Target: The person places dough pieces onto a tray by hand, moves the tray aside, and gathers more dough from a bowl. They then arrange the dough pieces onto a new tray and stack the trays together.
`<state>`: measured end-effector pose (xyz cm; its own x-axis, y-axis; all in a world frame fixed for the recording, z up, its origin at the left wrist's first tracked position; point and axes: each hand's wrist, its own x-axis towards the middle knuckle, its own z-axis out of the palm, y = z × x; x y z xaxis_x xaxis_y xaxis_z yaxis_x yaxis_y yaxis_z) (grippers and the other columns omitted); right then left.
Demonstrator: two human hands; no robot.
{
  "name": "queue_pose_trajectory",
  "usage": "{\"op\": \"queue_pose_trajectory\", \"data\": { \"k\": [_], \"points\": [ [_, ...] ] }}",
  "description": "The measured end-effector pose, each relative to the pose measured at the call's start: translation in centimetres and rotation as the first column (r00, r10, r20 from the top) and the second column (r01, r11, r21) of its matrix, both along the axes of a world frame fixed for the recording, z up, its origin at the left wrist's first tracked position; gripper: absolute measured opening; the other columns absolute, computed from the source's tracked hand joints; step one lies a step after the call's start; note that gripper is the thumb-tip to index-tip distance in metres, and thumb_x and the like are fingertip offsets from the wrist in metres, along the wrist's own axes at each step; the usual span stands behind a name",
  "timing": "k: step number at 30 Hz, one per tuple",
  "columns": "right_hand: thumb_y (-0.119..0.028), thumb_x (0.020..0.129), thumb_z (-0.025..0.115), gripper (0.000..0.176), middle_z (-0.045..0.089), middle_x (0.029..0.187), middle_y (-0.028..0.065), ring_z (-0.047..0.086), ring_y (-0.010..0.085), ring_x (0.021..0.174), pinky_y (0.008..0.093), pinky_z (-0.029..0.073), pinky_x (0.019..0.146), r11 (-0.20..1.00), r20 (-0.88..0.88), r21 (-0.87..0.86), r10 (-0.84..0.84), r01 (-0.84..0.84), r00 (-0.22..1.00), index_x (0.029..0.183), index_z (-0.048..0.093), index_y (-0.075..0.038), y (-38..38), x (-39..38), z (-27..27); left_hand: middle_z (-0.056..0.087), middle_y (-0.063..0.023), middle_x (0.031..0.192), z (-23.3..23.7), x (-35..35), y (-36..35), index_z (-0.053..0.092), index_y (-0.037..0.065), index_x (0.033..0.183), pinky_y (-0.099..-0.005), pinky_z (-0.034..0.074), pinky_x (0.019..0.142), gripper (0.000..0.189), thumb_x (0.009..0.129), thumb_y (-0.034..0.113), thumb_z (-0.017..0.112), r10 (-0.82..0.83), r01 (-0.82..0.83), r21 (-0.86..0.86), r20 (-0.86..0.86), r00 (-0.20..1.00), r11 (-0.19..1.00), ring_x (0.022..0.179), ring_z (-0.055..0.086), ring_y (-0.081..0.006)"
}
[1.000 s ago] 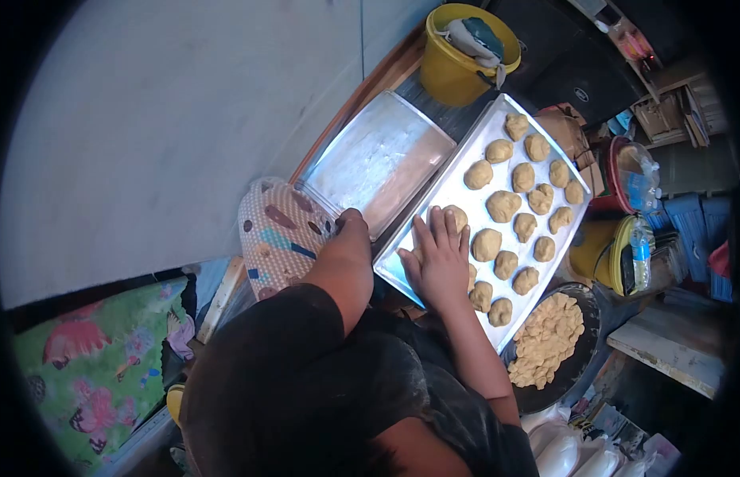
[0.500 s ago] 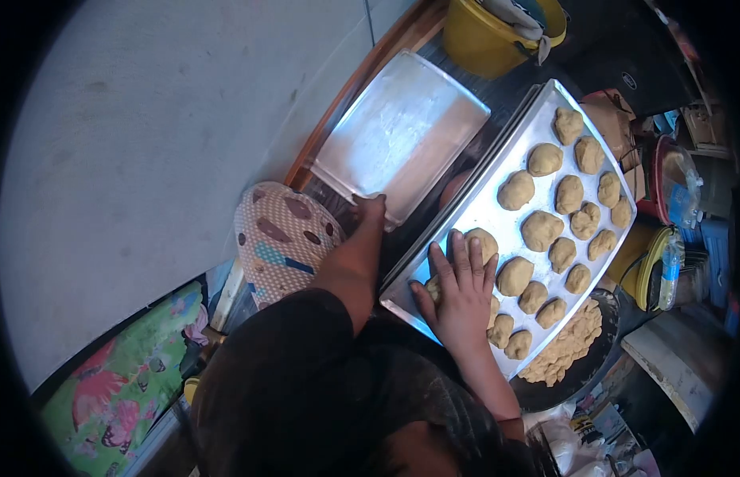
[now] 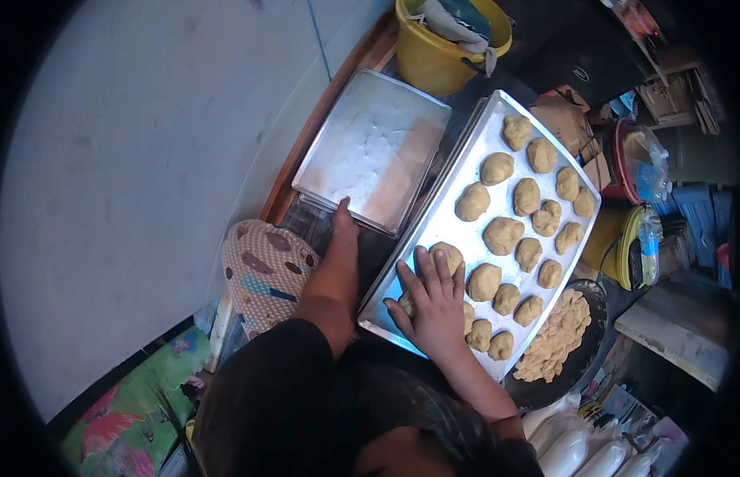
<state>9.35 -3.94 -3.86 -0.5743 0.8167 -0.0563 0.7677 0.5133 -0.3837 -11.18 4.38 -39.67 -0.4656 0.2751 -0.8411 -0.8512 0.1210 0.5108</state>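
My left hand (image 3: 346,222) grips the near edge of an upside-down-looking, bare metal baking tray (image 3: 370,147), thumb on top and fingers hidden below. More tray edges show beneath it. My right hand (image 3: 435,306) lies with fingers spread over dough balls at the near left corner of a second baking tray (image 3: 375,315). One dough ball (image 3: 448,256) shows beyond its fingertips, and another is partly covered by the thumb side. Several more dough balls (image 3: 503,236) sit in loose rows across this tray, larger ones on the left.
A dark round pan (image 3: 596,318) with a mass of dough (image 3: 557,338) stands right of the dough tray. A yellow bucket (image 3: 437,56) holding cloth is at the back. A patterned cushion-like item (image 3: 266,274) lies left, beside the pale wall (image 3: 163,159).
The bare tray now lies lower, lined up over other trays, with my left hand still at its edge. My right hand stays on the dough. The whole view has shifted.
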Motion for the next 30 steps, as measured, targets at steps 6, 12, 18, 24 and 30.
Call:
{"op": "queue_pose_trajectory", "data": {
  "k": [6, 12, 18, 24, 30],
  "points": [
    [-0.039, 0.083, 0.064, 0.055, 0.040, 0.141, 0.0144, 0.031, 0.0330, 0.135, 0.0588, 0.015, 0.110, 0.998, -0.059, 0.058, -0.029, 0.033, 0.998, 0.130, 0.051, -0.014, -0.1, 0.0, 0.0, 0.060, -0.0136, 0.108, 13.2, -2.1, 3.6, 0.053, -0.007, 0.113, -0.0385, 0.047, 0.084, 0.045, 0.086, 0.025, 0.067, -0.027, 0.140, 0.308, -0.344, 0.938, 0.941, 0.095, 0.057, -0.0244],
    [-0.031, 0.079, 0.069, 0.055, 0.036, 0.139, 0.0252, 0.030, 0.0423, 0.133, 0.0546, 0.019, 0.111, 0.998, -0.311, 0.053, 0.029, -0.013, 0.950, 0.126, 0.051, -0.009, -0.3, 1.0, 2.5, 0.063, -0.0103, 0.096, 26.7, -4.1, 4.7, 0.061, -0.007, 0.102, -0.0328, 0.047, 0.078, 0.025, 0.088, 0.013, 0.059, -0.131, 0.369, 0.230, -0.666, 0.734, 0.900, 0.084, 0.059, -0.0200],
    [-0.021, 0.083, 0.067, 0.055, 0.032, 0.145, 0.0226, 0.034, 0.0386, 0.132, 0.0448, 0.031, 0.107, 0.982, -0.563, -0.029, -0.169, 0.185, 0.809, 0.132, 0.046, -0.006, -2.0, 4.6, 3.8, 0.061, -0.0078, 0.083, 38.0, -3.4, -3.7, 0.062, -0.008, 0.087, -0.0294, 0.045, 0.068, 0.022, 0.089, 0.014, 0.058, 0.161, 0.370, 0.460, -0.775, 0.611, 0.807, 0.075, 0.054, -0.0153],
    [-0.034, 0.090, 0.059, 0.063, 0.034, 0.144, 0.0200, 0.039, 0.0314, 0.131, 0.0411, 0.034, 0.106, 0.905, -0.753, -0.382, -0.422, 0.186, 0.504, 0.138, 0.036, -0.001, -1.8, 4.0, 4.5, 0.062, -0.0159, 0.098, 46.8, 0.8, -12.2, 0.057, -0.014, 0.100, -0.0326, 0.050, 0.077, 0.028, 0.089, 0.011, 0.053, 0.364, 0.334, 0.721, -0.627, 0.689, 0.608, 0.085, 0.061, -0.0202],
    [-0.035, 0.094, 0.055, 0.066, 0.041, 0.139, 0.0142, 0.045, 0.0220, 0.121, 0.0345, 0.035, 0.103, 0.764, -0.760, -0.624, -0.642, -0.167, -0.098, 0.142, 0.029, 0.001, -2.8, 8.7, 8.9, 0.046, -0.0126, 0.130, 43.0, 7.1, -19.1, 0.037, 0.001, 0.133, -0.0458, 0.044, 0.097, 0.041, 0.095, 0.015, 0.046, -0.080, 0.575, 0.629, -0.635, 0.768, 0.523, 0.115, 0.051, -0.0274]
  ]
}}
